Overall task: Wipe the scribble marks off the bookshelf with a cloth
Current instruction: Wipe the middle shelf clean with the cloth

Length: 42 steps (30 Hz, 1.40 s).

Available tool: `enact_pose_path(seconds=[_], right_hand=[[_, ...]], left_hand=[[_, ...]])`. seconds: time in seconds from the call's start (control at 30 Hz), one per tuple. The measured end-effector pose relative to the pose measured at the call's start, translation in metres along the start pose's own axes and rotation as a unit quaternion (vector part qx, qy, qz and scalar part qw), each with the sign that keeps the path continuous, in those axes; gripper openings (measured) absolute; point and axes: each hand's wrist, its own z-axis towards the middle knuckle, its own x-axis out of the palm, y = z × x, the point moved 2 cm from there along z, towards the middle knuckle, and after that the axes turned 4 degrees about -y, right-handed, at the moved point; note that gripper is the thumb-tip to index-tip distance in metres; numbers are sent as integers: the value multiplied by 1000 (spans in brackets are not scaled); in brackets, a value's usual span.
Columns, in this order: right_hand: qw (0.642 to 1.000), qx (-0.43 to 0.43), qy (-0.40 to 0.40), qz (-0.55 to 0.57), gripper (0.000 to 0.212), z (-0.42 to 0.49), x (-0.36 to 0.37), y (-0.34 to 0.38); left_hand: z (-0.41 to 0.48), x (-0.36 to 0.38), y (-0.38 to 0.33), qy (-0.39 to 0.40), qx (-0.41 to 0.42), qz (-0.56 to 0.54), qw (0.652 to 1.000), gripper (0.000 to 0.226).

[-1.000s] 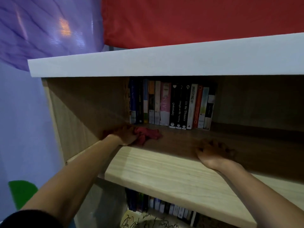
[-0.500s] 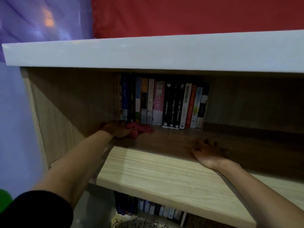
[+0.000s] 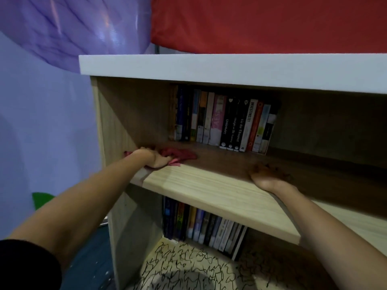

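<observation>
Your left hand [image 3: 156,159] grips the crumpled red cloth [image 3: 181,155] on the grained wooden shelf [image 3: 209,190], far left
Its fingers curl over the fabric; your right hand [image 3: 267,178] lies flat, fingers spread

My feed is dim and soft. Light from above catches the white top [image 3: 230,68] and the shelf board [image 3: 209,189] at its front; the recess sits in shadow (the right hand [image 3: 267,176] is barely readable there). Glare streaks the purple sheet [image 3: 83,28]; edges bow.

cloth [image 3: 184,156] partly under left hand [image 3: 156,160], right hand [image 3: 265,178] fingers dim in shadow
</observation>
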Motion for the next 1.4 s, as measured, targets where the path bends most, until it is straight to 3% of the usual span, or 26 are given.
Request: enact_pose_path(seconds=[0.27,0.47,0.6,0.7,0.8,0.87,0.97,1.03,1.17,1.27,1.4], right_hand=[[999,-20,-27,18,55,-11,2,1],[998,-17,-55,14,49,-13,0,2],[998,-8,-64,9,49,-6,4,3],[996,-49,-65,23,47,-10,5,-3],[994,-98,47,26,54,-29,-9,-27],[989,-84,114,44,63,-39,-17,-60],[993,-37,80,77,64,-45,-27,-92],[994,-52,42,83,57,-47,-29,-90],[993,-71,23,89,54,-53,-31,-84],[994,-70,34,79,52,-53,-28,-90],[994,-61,37,81,54,-53,-28,-93]], left_hand=[[-56,18,37,-41,-93,46,994,92],[-112,26,-7,-52,-168,-22,984,90],[-141,37,-87,-79,-29,19,996,83],[-133,37,-103,-67,66,19,995,80],[-97,28,-62,-64,43,-10,997,78],[-69,22,-40,-67,-8,-16,998,82],[-38,27,-46,-63,-35,-10,997,101],[-46,32,-76,-52,-11,-7,999,96],[-114,38,-150,-54,125,4,991,78],[-158,46,-160,-51,239,20,969,77],[-126,29,-106,-29,196,17,980,90]])
